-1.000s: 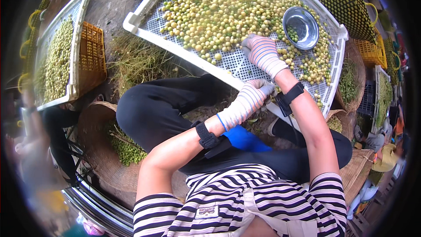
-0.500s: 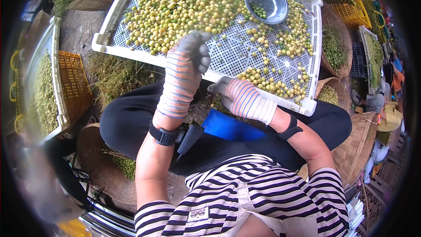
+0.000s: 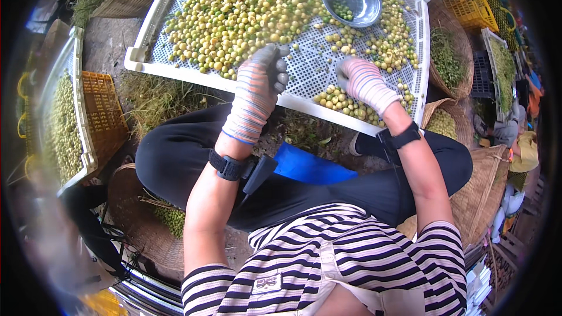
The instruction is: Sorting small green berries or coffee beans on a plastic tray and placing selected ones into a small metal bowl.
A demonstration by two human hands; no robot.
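A white perforated plastic tray (image 3: 184, 74) lies in front of me, spread with small round yellow-green fruits (image 3: 246, 9). My left hand (image 3: 257, 85), in a striped knit glove with grey fingers, hovers at the tray's near edge. Its fingers are curled in, and I cannot make out whether anything is in them. Over the tray's right part is my right hand (image 3: 369, 85), gloved the same way, fingers closed, just above a smaller group of fruits (image 3: 345, 107). A metal bowl (image 3: 366, 6) with a few green fruits sits in the tray's far right part.
To the left, another fruit-filled tray (image 3: 89, 140) rests on an orange crate (image 3: 103, 99). Dry stalks (image 3: 158, 102) lie on the ground beside my knee. Woven baskets (image 3: 132, 219) stand on both sides. A blue sheet (image 3: 313, 167) is between my legs. Other people sit far right.
My right hand has moved from the tray's near edge up and right, over the fruits. My left hand has shifted slightly right, still curled. The view has moved a little.
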